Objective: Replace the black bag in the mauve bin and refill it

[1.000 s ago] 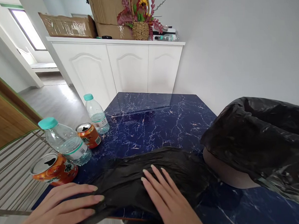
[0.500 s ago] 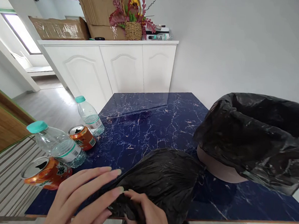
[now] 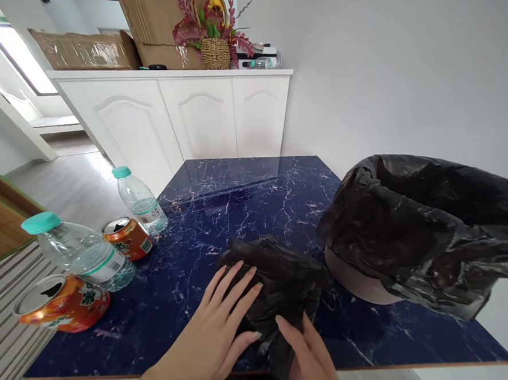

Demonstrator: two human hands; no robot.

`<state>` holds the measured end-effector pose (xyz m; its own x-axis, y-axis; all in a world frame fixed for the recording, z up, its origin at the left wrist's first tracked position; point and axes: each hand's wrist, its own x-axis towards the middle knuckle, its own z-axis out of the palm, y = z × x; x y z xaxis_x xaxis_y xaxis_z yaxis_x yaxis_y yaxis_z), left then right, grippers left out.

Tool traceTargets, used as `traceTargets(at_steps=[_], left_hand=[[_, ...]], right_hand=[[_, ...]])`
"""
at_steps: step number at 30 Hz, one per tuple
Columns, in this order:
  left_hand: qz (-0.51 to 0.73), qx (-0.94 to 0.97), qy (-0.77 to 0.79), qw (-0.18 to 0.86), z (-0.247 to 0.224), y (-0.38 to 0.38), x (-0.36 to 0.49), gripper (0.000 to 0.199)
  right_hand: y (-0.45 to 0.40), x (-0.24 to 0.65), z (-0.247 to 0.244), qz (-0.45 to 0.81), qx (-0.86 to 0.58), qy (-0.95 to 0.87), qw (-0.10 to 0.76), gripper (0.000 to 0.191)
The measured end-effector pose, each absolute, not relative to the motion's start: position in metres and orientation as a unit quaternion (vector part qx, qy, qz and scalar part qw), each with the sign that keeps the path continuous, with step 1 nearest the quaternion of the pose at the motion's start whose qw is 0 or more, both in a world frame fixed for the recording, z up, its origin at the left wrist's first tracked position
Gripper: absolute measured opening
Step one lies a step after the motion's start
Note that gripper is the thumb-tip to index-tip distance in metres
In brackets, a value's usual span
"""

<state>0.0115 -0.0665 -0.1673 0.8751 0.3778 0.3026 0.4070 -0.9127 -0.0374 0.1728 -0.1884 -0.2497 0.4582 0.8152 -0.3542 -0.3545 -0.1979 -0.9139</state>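
Observation:
A crumpled black plastic bag (image 3: 281,272) lies on the near part of the blue marbled table. My left hand (image 3: 222,320) rests flat on the bag's left side, palm down, with the fingers spread. At the bag's near edge, my right hand (image 3: 308,354) grips a gathered part of the plastic that hangs over the table edge. Some of its fingers are hidden. To the right stands a bin (image 3: 364,280) lined with another black bag (image 3: 406,234), whose top is folded over the rim.
Two clear bottles with teal caps, a near one (image 3: 86,254) and a far one (image 3: 141,200), stand on the left. Beside them are two opened orange cans, one near (image 3: 66,304) and one farther (image 3: 128,239). A white cabinet (image 3: 202,112) stands behind the table (image 3: 218,211).
My left hand has moved right and come down flat onto the black bag. My right hand has shifted right, and the bag looks more flattened and folded. The view has turned slightly.

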Motion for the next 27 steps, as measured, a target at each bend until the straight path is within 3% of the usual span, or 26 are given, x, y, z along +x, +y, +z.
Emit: traceTargets(at_steps=[4, 7, 9, 13, 17, 21, 27], left_hand=[[-0.132, -0.974, -0.181, -0.039, -0.172, -0.054, 0.022, 0.058], [-0.109, -0.977, -0.163, -0.083, -0.169, -0.049, 0.029, 0.043], [-0.113, -0.978, -0.142, -0.103, -0.167, -0.049, 0.035, 0.032], [-0.121, -0.978, -0.125, -0.111, -0.167, -0.049, 0.04, 0.031], [-0.081, -0.982, -0.147, -0.085, -0.175, -0.047, 0.033, 0.063], [-0.049, -0.985, -0.144, -0.077, -0.18, -0.04, 0.018, 0.072], [-0.057, -0.985, -0.134, -0.094, -0.179, -0.033, 0.006, 0.072]], right_hand=[[-0.198, 0.198, -0.22, 0.281, -0.707, -0.297, 0.577, 0.081], [-0.204, 0.211, -0.204, 0.063, -0.74, -0.424, 0.517, 0.069], [-0.203, 0.214, -0.2, -0.002, -0.722, -0.5, 0.478, 0.06], [-0.184, 0.215, -0.214, -0.013, -0.681, -0.632, 0.369, 0.066], [-0.169, 0.215, -0.249, -0.053, -0.693, -0.669, 0.263, 0.085], [-0.178, 0.216, -0.261, -0.082, -0.703, -0.656, 0.264, 0.088], [-0.196, 0.219, -0.236, -0.043, -0.597, -0.758, 0.259, 0.084]])
